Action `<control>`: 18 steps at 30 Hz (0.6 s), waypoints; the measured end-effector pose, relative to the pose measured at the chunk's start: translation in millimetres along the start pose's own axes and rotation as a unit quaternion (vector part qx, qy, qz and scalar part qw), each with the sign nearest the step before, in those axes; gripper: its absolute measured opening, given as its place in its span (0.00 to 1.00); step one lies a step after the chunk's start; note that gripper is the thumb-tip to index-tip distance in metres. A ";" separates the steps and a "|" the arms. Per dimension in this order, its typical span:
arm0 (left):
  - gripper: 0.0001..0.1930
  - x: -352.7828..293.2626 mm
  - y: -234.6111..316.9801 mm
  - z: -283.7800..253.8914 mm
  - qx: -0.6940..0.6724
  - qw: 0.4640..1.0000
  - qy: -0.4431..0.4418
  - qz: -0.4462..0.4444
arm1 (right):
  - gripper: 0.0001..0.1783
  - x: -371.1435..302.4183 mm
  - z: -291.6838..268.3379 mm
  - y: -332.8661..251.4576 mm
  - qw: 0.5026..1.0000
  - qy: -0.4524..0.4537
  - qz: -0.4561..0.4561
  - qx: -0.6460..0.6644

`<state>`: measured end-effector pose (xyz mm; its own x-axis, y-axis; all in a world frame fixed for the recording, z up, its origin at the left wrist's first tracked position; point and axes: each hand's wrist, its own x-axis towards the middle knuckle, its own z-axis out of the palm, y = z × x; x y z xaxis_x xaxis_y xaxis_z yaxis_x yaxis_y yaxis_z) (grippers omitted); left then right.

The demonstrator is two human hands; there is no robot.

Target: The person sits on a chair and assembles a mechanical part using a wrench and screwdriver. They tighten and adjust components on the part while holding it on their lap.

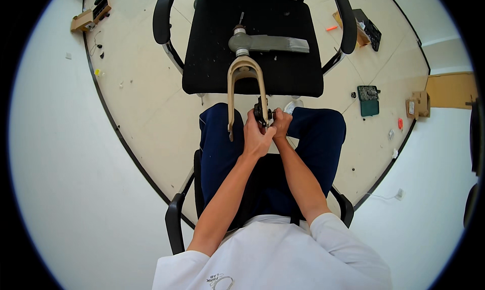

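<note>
A tan bicycle fork [231, 95] extends from the chair seat toward me, its two legs over my lap. On the seat, its crown end joins a grey round joint with a flat grey bar [278, 43] pointing right. Near the end of the right fork leg sits a black mechanical part that looks like a disc brake caliper [258, 113]. My left hand [256, 139] is closed around the caliper's lower side and the leg's end. My right hand [281, 123] is closed in a fist at its right side, by a small dark piece; what it grips is hidden.
The black office chair [202, 62] with armrests faces me. On the floor lie an open cardboard box [83, 22] at far left, a black case [373, 32] at far right, a green case [369, 108] and a small carton [419, 105]. White walls [50, 138] flank both sides.
</note>
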<state>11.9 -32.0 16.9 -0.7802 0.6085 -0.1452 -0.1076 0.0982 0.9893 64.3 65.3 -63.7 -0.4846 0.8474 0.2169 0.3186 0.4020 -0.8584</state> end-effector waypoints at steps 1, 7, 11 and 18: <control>0.26 0.5 0.5 -1.1 -0.001 1.000 -0.001 -0.006 | 0.25 1.2 0.7 0.8 1.000 0.003 -0.007 0.000; 0.30 0.1 13.8 -10.1 -0.022 0.998 -0.019 -0.061 | 0.26 1.2 10.5 -9.7 0.997 0.015 -0.008 0.074; 0.32 -1.5 21.3 -20.6 -0.008 0.996 -0.029 -0.079 | 0.27 4.6 15.4 -22.8 0.989 0.005 0.010 0.146; 0.31 -7.0 32.4 -27.8 -0.029 0.992 -0.022 -0.119 | 0.27 6.1 23.6 -29.2 0.983 -0.035 -0.004 0.178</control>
<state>-3.2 -54.9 50.3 -0.7017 0.6070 -0.3731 -0.3210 0.1981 0.9261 32.8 50.6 -48.2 -0.5446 0.8137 0.2030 0.0156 0.2518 -0.9676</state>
